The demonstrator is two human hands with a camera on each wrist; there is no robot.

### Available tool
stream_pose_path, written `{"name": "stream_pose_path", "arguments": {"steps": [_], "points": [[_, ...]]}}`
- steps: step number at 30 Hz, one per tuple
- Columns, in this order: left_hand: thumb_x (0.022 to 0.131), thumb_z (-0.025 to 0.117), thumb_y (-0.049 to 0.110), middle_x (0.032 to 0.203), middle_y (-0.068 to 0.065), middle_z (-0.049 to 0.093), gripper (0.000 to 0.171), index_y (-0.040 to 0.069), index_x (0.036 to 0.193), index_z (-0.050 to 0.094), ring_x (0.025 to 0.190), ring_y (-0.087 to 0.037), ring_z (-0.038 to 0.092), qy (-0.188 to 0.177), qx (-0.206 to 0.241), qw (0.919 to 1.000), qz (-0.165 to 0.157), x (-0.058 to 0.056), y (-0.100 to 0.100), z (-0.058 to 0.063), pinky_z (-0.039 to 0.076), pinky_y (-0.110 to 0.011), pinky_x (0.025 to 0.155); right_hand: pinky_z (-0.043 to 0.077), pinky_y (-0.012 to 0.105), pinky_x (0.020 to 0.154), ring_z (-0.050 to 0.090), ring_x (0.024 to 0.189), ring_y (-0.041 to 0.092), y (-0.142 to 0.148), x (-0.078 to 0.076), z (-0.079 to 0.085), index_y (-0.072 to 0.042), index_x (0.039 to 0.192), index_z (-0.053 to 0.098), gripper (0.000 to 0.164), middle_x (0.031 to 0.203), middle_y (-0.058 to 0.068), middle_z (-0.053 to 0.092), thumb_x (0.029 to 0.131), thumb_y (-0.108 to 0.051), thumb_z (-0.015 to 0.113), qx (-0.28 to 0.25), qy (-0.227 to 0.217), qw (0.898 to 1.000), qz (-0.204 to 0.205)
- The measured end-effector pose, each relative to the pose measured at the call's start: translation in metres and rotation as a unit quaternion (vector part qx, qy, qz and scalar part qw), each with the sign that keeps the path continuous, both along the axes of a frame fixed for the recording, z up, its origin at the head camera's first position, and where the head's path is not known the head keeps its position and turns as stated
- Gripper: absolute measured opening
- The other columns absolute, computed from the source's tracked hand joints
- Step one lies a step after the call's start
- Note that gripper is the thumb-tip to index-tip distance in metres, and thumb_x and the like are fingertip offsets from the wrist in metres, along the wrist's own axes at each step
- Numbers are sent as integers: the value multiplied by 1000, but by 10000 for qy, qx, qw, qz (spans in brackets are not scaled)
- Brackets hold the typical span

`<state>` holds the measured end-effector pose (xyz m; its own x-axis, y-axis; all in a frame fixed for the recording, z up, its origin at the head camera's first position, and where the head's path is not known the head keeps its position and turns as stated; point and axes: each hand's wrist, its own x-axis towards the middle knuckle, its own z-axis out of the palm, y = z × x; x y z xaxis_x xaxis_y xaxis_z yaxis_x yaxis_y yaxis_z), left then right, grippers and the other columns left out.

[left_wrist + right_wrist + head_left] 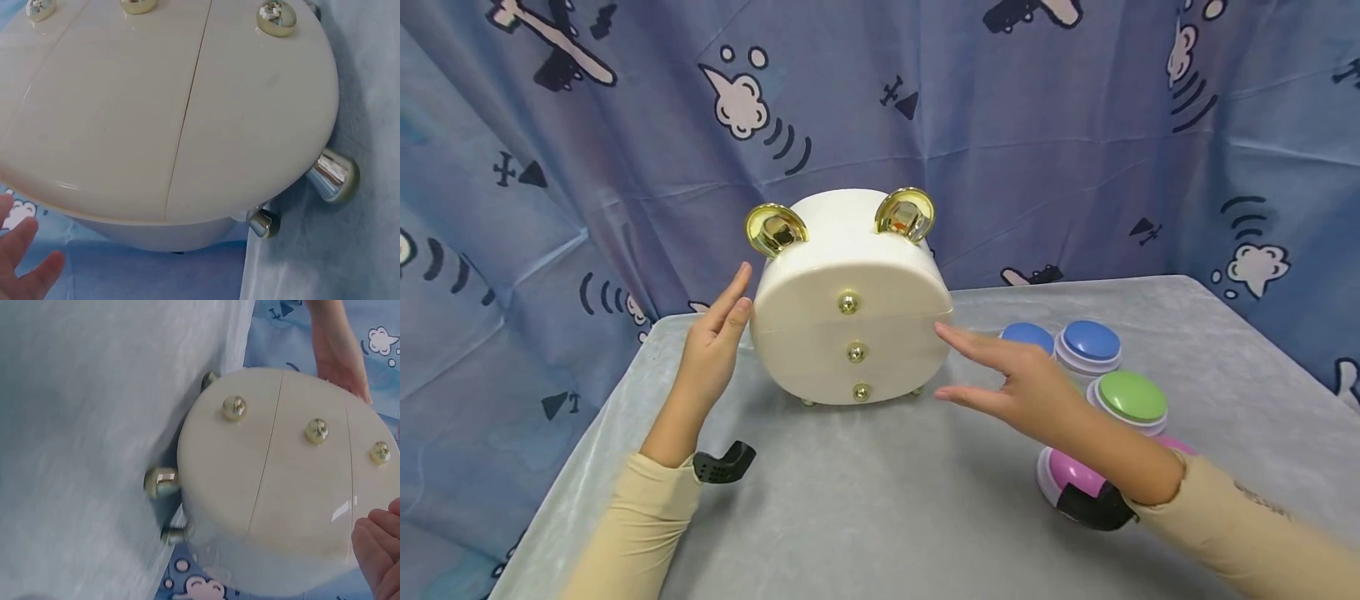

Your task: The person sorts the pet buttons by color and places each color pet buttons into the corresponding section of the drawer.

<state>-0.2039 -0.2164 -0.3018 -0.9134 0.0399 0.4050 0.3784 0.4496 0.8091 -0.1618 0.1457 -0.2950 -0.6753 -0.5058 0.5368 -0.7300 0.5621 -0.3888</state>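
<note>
A glossy cream-white, rounded drawer box (805, 354) stands upright on the grey cloth, its front facing me. Two gold ears (906, 215) sit on its top. Down the front run three gold knobs (856, 352), and thin seams divide the face. Short gold feet (334, 176) hold it up. My left hand (711, 342) is beside the box's left side, fingers extended upward. On the other side, my right hand (1018, 375) reaches toward the right edge with straight fingers, thumb spread below. In the right wrist view, its fingertips (375, 544) are close to the box's side.
To the right are several round push buttons with white bases: blue (1092, 340), green (1131, 396) and pink (1075, 472), partly behind my right forearm. A grey cloth (865, 500) covers the table. Behind it hangs a blue patterned curtain (850, 100).
</note>
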Motion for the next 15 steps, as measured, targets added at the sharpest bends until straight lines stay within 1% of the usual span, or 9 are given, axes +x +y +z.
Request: {"name": "stream_pose_path", "arguments": {"steps": [5, 7, 9, 12, 15], "points": [[108, 41, 32, 161, 11, 31, 47, 21, 154, 37, 152, -11, 25, 30, 132, 9999, -41, -1, 2, -3, 23, -37, 126, 58, 44, 93, 62, 124, 26, -12, -2, -2, -10, 139, 59, 65, 135, 8, 64, 80, -20, 84, -208, -482, 9984, 192], [108, 41, 31, 162, 11, 31, 46, 23, 154, 38, 152, -10, 25, 30, 167, 9998, -46, -1, 2, -3, 23, -36, 126, 58, 43, 92, 63, 122, 26, -16, -3, -3, -10, 139, 60, 64, 135, 8, 64, 80, -20, 83, -279, -625, 9973, 263], [108, 41, 31, 161, 12, 31, 45, 23, 153, 40, 151, -7, 25, 39, 207, 9998, -44, -1, 3, -5, 23, -35, 126, 58, 42, 92, 65, 120, 27, -21, -3, -3, -10, 139, 60, 63, 136, 7, 64, 81, -21, 82, -377, -881, 9949, 315], [108, 42, 30, 161, 13, 32, 45, 23, 152, 41, 151, -4, 25, 77, 300, 9995, -43, -1, 5, -6, 23, -30, 126, 57, 38, 96, 66, 118, 27, -28, -3, -2, -11, 140, 59, 61, 140, 6, 61, 84, -23, 80, -662, -1467, 9861, 422], [108, 42, 29, 160, 12, 33, 44, 22, 152, 42, 150, -3, 26, 154, 394, 9991, -45, -1, 6, -8, 24, -23, 124, 55, 33, 99, 64, 122, 28, -36, -3, -1, -11, 140, 58, 60, 143, 6, 58, 85, -22, 79, -995, -2028, 9724, 581]]}}
